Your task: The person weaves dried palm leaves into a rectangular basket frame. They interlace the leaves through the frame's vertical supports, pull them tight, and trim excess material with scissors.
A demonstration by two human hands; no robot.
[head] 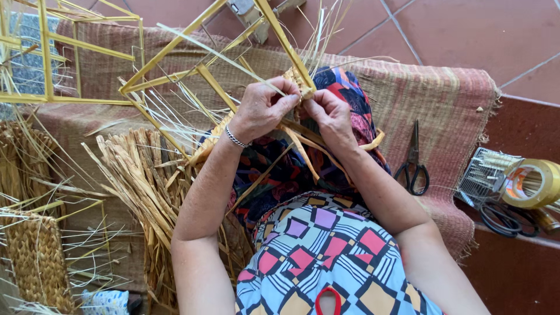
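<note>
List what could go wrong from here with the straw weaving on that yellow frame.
1. The left hand and right hand pinch thin straw strands at one frame bar; pulled hard, a strand might snap or slip loose.
2. The yellow frame rests tilted across the lap, so it may shift.
3. Loose straw bundle lies close beside the left arm and could get dragged off.

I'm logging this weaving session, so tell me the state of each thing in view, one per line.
Left hand: pinching straw at the frame bar.
Right hand: gripping the same woven spot.
Yellow frame: tilted, partly wrapped in weave.
Straw bundle: loose, lying on the mat.
Scissors: closed, lying flat.
Tape roll: on its side.
Woven panel: unfinished, strands sticking out.
</note>
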